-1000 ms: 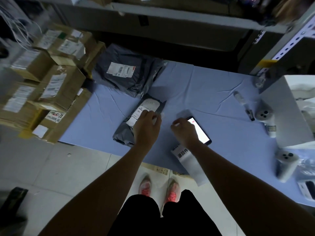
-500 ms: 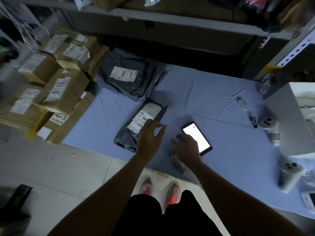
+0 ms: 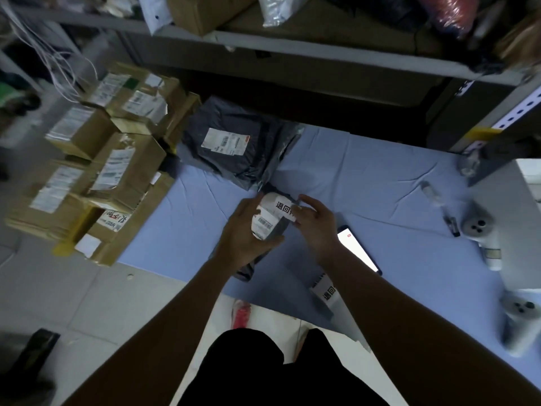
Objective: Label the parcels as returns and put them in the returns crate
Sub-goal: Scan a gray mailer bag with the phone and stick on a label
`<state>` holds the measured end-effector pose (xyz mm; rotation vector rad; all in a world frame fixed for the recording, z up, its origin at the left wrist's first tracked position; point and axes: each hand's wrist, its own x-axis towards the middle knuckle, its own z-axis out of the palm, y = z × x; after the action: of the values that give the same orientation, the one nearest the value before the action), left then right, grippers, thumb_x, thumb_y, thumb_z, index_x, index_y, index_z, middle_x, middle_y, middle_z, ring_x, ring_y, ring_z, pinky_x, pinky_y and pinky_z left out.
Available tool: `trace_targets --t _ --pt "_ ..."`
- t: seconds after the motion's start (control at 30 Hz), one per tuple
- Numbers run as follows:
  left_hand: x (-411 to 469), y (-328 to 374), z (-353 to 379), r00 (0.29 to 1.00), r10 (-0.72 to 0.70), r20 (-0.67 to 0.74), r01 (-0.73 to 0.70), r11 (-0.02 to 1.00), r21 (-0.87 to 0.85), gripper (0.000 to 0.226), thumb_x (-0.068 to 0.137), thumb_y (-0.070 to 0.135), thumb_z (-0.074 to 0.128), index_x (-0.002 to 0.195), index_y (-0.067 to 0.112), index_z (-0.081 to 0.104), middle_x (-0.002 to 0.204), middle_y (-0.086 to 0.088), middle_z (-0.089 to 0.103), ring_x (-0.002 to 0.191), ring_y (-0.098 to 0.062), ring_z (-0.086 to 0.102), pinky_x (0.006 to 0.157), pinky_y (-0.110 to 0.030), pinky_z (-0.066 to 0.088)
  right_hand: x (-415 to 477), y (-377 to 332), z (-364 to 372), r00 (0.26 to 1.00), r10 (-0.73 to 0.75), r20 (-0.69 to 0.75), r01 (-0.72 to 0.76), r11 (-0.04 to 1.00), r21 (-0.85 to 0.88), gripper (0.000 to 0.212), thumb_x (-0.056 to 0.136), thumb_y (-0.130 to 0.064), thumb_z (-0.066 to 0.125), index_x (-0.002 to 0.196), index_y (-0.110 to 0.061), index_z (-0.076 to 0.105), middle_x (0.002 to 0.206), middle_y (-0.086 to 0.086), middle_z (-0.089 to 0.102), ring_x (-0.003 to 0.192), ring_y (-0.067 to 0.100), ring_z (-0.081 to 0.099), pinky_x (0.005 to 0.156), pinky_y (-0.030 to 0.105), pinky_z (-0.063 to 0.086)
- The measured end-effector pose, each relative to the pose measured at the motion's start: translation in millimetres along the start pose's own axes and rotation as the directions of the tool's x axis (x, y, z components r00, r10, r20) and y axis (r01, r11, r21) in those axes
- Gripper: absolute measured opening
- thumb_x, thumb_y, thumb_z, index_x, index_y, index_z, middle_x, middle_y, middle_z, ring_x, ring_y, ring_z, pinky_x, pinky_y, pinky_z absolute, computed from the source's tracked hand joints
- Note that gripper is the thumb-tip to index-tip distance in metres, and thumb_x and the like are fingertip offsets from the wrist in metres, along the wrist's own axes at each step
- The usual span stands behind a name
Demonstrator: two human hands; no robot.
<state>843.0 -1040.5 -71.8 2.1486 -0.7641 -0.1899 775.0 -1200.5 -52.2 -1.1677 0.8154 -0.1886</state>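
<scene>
Lay near the middle of the blue-covered table (image 3: 366, 183), just right of the stacked cardboard boxes (image 3: 117, 171) and just near of a larger dark mailer bag (image 3: 234, 148): a small grey poly parcel (image 3: 268, 230), white shipping label up. Looked light and soft, film crinkled and likely slippery, contents yielding; best taken across its width at the middle, thumb under one edge and fingers over the other, not by the loose near tail of the bag.

Reached in from the near left, the left hand (image 3: 244, 232), palm down, fingers curled round the parcel's left side and thumb hooked under its near edge, gripping and steadying it. Came in from the near right, the right hand (image 3: 314, 221), wrist slightly raised, fingertips pinching the right end of a white returns sticker (image 3: 282, 208) printed in bold black characters, laid across the far end of the parcel over its shipping label. Seemingly touching at its left part; whether fully pressed down, impossible to tell.

Stayed near the table's near edge, behind the right forearm, a strip of further stickers (image 3: 326, 288), with a lit phone (image 3: 358, 249) just right of the right wrist. No returns crate identifiable in view.
</scene>
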Motion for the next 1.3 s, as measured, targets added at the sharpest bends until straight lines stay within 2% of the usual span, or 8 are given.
trace_targets --t 0.13,0.33,0.47,0.57,0.77,1.1,1.17,1.3 --pt "36.5 -10.7 -9.5 0.887 -0.435 0.154 0.456 0.774 -0.440 0.035 0.083 0.018 0.079 0.114 0.005 0.070 0.098 -0.006 0.075 0.083 -0.009 0.072 0.078 -0.024 0.058 12.9 0.0 22.0 0.997 0.063 -0.050 -0.058 0.995 0.082 0.024 0.090 -0.007 0.069 0.108 -0.022 0.069 0.103 0.012 0.072 0.081 0.017 0.070 0.074 0.025 0.058" --pt "71.4 -31.3 -32.5 0.853 -0.434 0.289 0.522 0.711 -0.472 0.002 0.087 0.016 0.074 0.086 0.015 0.076 0.078 -0.006 0.076 0.069 -0.015 0.072 0.066 -0.029 0.058 20.3 1.4 53.2 0.994 0.039 -0.102 -0.041 0.999 -0.015 0.027 0.090 0.001 0.066 0.111 -0.017 0.066 0.089 0.011 0.073 0.076 0.016 0.069 0.067 0.023 0.057" --pt "86.9 -50.7 -27.4 0.911 -0.270 0.311 0.385 0.828 -0.408 0.010 0.087 0.006 0.071 0.081 0.013 0.072 0.073 -0.007 0.073 0.063 -0.017 0.069 0.066 -0.033 0.056 26.8 9.1 65.2 0.974 -0.035 -0.222 -0.021 0.969 -0.245 0.030 0.084 0.003 0.071 0.106 -0.017 0.068 0.077 0.014 0.069 0.053 0.012 0.053 0.044 0.018 0.039" --pt "92.0 -60.9 -12.4 0.961 -0.123 0.249 0.177 0.961 -0.210 0.007 0.089 0.007 0.068 0.082 0.010 0.070 0.075 -0.002 0.069 0.066 -0.012 0.064 0.064 -0.026 0.051 32.7 16.9 72.8 0.951 -0.029 -0.309 -0.067 0.953 -0.295 0.031 0.080 0.000 0.077 0.099 -0.022 0.068 0.079 0.017 0.071 0.055 0.015 0.055 0.044 0.020 0.038" --pt "94.1 -68.5 10.3 0.986 -0.061 0.153 0.069 0.997 -0.045 0.008 0.089 0.006 0.062 0.083 0.008 0.066 0.078 -0.007 0.068 0.071 -0.020 0.060 0.063 -0.027 0.041 45.0 21.9 78.2 0.861 -0.049 -0.506 -0.169 0.912 -0.375 0.031 0.073 -0.009 0.084 0.096 -0.021 0.068 0.092 -0.007 0.069 0.075 0.010 0.068 0.061 0.025 0.054" --pt "91.1 -110.9 39.5 0.997 0.040 0.060 -0.042 0.998 0.038 0.011 0.082 0.000 0.063 0.079 0.010 0.060 0.069 -0.008 0.063 0.061 -0.030 0.061 0.055 -0.038 0.051 69.4 53.3 79.2 0.903 -0.232 -0.361 -0.146 0.624 -0.768 0.010 0.080 0.002 0.069 0.083 -0.005 0.075 0.099 0.010 0.060 0.081 0.019 0.055 0.058 0.001 0.035" --pt "88.9 -116.0 40.1 0.995 0.068 0.067 -0.073 0.994 0.078 0.004 0.087 0.010 0.058 0.091 0.011 0.060 0.073 -0.009 0.065 0.062 -0.033 0.063 0.055 -0.042 0.053 68.0 62.5 75.8 0.911 -0.247 -0.330 -0.135 0.579 -0.804 0.011 0.081 -0.001 0.067 0.084 -0.004 0.078 0.099 0.008 0.055 0.083 0.022 0.055 0.063 0.009 0.035" --pt "93.9 -114.9 34.2 0.981 0.117 0.155 -0.148 0.968 0.204 0.048 0.089 0.020 0.069 0.133 0.009 0.053 0.094 -0.014 0.071 0.073 -0.034 0.068 0.063 -0.041 0.055 65.3 72.4 66.4 0.925 -0.210 -0.316 -0.162 0.533 -0.830 0.009 0.087 -0.015 0.070 0.091 -0.012 0.078 0.105 0.005 0.057 0.086 0.027 0.061 0.076 0.037 0.054"
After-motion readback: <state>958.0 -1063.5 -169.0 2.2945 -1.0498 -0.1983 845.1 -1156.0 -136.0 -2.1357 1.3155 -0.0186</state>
